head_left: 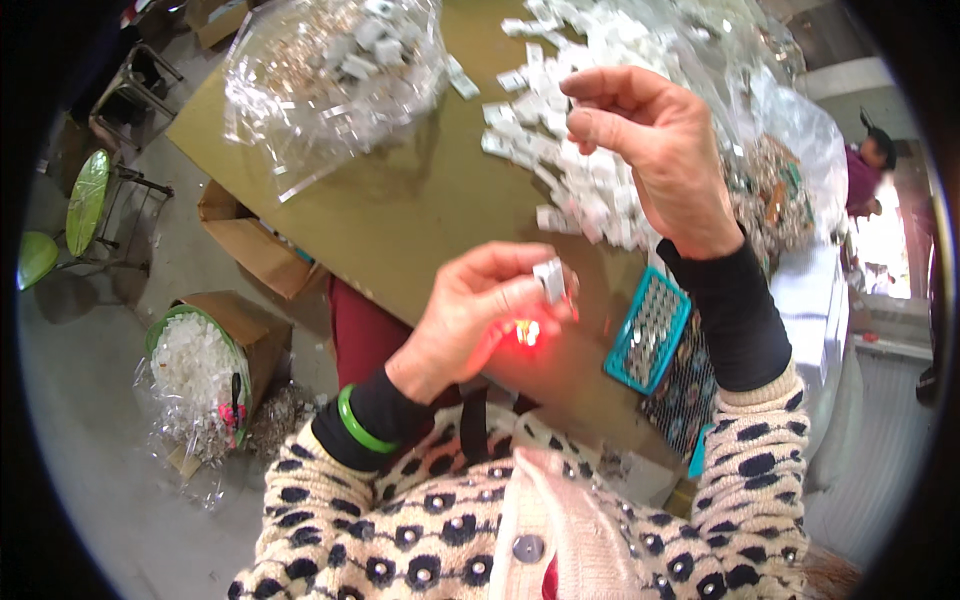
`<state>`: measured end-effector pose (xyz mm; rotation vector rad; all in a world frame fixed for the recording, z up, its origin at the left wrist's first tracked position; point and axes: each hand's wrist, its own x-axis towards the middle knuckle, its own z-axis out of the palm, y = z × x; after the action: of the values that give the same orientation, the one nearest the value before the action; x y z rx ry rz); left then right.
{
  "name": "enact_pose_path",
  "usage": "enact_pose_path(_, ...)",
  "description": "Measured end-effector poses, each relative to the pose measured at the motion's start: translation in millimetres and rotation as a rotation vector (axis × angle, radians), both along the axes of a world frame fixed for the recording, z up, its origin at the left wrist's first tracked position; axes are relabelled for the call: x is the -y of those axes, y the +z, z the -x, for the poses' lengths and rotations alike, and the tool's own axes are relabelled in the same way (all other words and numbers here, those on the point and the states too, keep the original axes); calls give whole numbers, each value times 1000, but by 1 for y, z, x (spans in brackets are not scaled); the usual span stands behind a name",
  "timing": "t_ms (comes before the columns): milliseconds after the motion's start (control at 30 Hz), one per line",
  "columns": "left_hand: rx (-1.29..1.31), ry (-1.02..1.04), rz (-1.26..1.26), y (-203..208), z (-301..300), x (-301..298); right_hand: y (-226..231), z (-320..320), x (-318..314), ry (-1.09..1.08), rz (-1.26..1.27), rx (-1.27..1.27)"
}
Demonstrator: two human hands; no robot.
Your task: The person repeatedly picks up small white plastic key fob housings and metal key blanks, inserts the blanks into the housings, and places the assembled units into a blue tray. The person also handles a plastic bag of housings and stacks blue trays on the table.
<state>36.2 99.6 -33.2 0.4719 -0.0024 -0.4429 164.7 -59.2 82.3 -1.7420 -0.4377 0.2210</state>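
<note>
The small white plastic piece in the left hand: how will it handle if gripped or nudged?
The white plastic piece looks stiff and probably very light: the left hand pinches it with just its fingers. Blocky and flat-sided like the pile of pieces, it likely slides rather than rolls.

Cream black-spotted sleeves (750,480), green bangle (358,424), teal tray (648,330), white parts (590,190).

Our left-hand fingers (500,290) cover most of the small white plastic block (549,279), and the glowing red light (527,332) beneath is too blurred for us to identify. Our right palm hides whatever its fingers (600,110) pinch. The clear plastic bag of white pieces (330,70) and the tan counter (400,200) run off the top edge.
</note>
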Motion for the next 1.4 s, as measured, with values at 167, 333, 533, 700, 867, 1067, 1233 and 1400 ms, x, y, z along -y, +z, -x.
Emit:
enact_pose_path(167,-68,-45,19,3,11,2,-3,104,24,-206,56,-80)
enact_pose_path(333,-105,-131,-10,15,38,15,-23,163,34,-299,23,83)
enact_pose_path(533,-164,-166,25,29,59,27,-39,192,45,-429,145,360)
enact_pose_path(700,-180,-213,49,36,62,32,-40,205,51,-458,112,320)
enact_pose_path(867,-177,-188,-9,41,71,43,-40,209,58,-438,197,486)
enact_pose_path(1067,-179,-190,-38,43,75,51,-41,217,65,-438,169,517)
enact_pose_path(1233,-152,-182,-104,44,80,59,-47,221,70,-418,216,608)
enact_pose_path(1400,-130,-184,-173,44,78,66,-51,223,80,-430,182,464)
